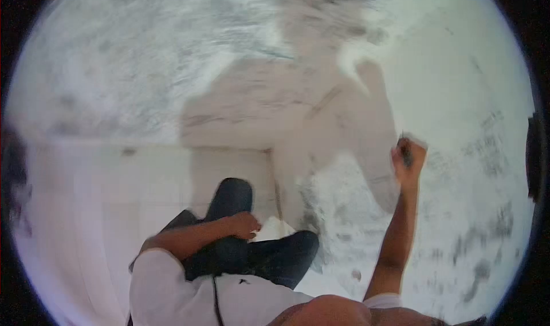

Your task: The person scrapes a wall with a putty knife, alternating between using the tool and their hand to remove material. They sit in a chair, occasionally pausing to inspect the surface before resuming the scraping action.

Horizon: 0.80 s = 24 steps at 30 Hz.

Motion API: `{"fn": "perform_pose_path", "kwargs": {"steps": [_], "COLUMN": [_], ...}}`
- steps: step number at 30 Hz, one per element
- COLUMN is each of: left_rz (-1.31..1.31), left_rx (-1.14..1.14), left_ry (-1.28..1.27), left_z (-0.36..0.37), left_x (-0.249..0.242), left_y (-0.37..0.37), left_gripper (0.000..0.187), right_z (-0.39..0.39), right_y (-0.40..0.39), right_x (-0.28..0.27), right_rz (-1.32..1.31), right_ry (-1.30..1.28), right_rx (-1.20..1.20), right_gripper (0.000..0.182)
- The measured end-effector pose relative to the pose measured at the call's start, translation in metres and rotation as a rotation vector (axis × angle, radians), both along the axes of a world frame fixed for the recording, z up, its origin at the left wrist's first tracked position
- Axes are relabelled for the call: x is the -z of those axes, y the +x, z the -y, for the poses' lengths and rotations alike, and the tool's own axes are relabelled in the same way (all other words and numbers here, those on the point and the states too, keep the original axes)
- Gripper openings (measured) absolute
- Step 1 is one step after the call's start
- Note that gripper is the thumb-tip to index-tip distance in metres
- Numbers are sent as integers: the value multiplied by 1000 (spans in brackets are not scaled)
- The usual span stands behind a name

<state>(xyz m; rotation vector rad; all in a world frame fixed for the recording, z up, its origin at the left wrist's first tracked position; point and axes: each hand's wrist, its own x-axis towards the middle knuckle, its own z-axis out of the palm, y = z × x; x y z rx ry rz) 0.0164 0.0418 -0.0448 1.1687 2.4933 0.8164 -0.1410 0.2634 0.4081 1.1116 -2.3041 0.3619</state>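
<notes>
My right hand point(411, 156) is stretched out against the patchy white wall surface point(447, 211). Its fingers are wrapped round a small dark tool point(405, 153) with a thin tip; blur hides its exact kind. My left hand point(245, 226) lies across my dark trousers point(229, 200) near the knees, its fingers curled in. Whether anything is inside that hand cannot be made out. Just beside it, a white patch point(270, 228) shows between my legs.
A large shadow point(321, 108) of my body falls over the surface ahead. Grey scuffs and dark stains mark the surface point(114, 68). Pale tiles point(149, 177) with a brownish edge lie to the left. Blur softens much of the view.
</notes>
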Motion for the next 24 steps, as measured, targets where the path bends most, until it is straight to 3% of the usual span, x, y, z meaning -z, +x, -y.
{"fn": "perform_pose_path", "kwargs": {"steps": [2,3,4,5,6,7,8,10,12,14,17,18,20,23,24], "left_rz": [-50,7,33,39,-14,5,-34,-69,-107,-136,-11,-9,-304,-218,-214], "left_rx": [-3,37,19,14,22,42,10,-33,-54,-7,-15,-15,-67,-35,-34], "left_ry": [73,-69,-62,-46,-63,-187,-136,-99,-65,-194,-131,-132,-346,-261,-262], "left_z": [-11,-4,-5,-2,2,-3,-3,-8,-2,5,4,-6,-70,-30,-34], "left_x": [28,-11,-16,-17,-30,-27,-16,-4,-4,-33,-41,10,115,29,36], "left_y": [-3,0,2,3,6,3,5,3,3,10,11,-3,-22,-7,-5], "left_gripper": [33,33,33,34,33,31,29,27,27,25,27,27,29,29,29], "right_z": [23,28,15,28,39,50,50,33,29,10,1,-1,-3,-1,0], "right_y": [-5,-7,-27,-15,-2,18,29,41,68,86,131,131,130,131,134], "right_x": [101,155,234,278,314,347,376,446,485,516,534,535,538,543,543], "right_rz": [78,160,401,765,846,879,926,696,815,931,1033,1035,1058,1097,1110], "right_ry": [-91,-144,-325,-571,-583,-640,-592,-331,-487,-380,-425,-426,-399,-356,-345], "right_rx": [-96,-58,14,-9,7,98,70,115,44,134,77,76,77,77,79], "right_gripper": [30,29,29,29,30,29,27,29,32,26,30,30,30,30,30]}}
